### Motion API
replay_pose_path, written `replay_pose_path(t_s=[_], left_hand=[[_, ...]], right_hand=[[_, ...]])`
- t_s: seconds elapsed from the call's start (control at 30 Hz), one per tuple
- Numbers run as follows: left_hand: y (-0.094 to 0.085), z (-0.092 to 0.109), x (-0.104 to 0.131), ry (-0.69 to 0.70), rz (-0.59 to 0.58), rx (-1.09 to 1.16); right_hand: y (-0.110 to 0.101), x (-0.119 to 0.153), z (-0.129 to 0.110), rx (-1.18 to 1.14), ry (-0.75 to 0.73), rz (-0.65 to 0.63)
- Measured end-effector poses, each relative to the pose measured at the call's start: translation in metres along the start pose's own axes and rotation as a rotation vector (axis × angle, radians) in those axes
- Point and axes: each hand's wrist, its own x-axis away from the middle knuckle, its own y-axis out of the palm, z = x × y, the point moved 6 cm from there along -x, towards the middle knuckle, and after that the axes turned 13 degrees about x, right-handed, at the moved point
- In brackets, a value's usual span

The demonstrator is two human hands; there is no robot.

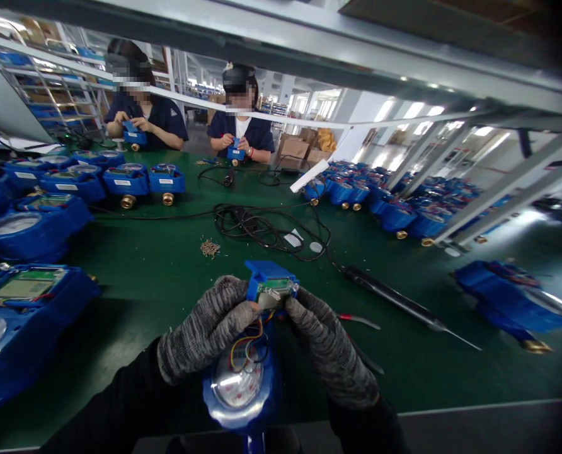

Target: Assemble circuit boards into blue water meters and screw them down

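A blue water meter [243, 403] with a round clear dial lies in front of me at the table's near edge. Above its dial, a green circuit board [277, 291] with a grey display is tilted up against a blue plastic part [269, 271]. Red, yellow, white and black wires [247, 347] run from the board to the meter. My left hand [210, 321], in a grey knitted glove, is closed on the left edge of the board and blue part. My right hand [331, 343], gloved alike, pinches the right edge. Fingers hide parts of both edges.
Several blue meters [30, 227] stand at left, more [413, 208] at back right, one [517, 296] at right. A black electric screwdriver [394, 296], red-handled pliers [359, 320], small screws [210, 248] and a coiled cable [257, 230] lie on the green table. Two people work opposite.
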Motion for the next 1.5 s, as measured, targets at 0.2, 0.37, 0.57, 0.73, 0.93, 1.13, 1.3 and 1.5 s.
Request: replay_pose_path(t_s=[0.2,0.37,0.57,0.73,0.93,1.13,1.3,1.5], left_hand=[[0.01,0.003,-0.008,0.056,0.04,-0.094],[0.011,0.009,-0.01,-0.088,0.063,0.026],[-0.001,-0.02,0.042,-0.488,0.473,0.388],[0.049,-0.035,0.049,-0.611,0.474,0.807],[0.065,-0.04,0.048,-0.437,0.797,0.734],[0.012,-0.003,0.038,-0.102,0.693,-0.239],[-0.002,-0.009,-0.013,-0.017,0.147,-0.29],[0.001,-0.034,-0.029,0.007,-0.004,-0.084]], right_hand=[[-0.007,0.011,0.013,-0.002,-0.005,0.051],[-0.011,0.016,0.025,-0.059,0.094,0.057],[-0.029,0.015,0.041,-0.171,0.099,0.071],[-0.031,0.013,0.039,-0.253,0.145,0.017],[-0.027,0.009,0.001,-0.27,0.113,-0.036],[-0.012,0.002,0.01,-0.37,0.182,-0.113],[-0.016,-0.002,0.034,-0.404,0.278,0.019],[-0.016,-0.002,0.018,-0.363,0.264,0.102]])
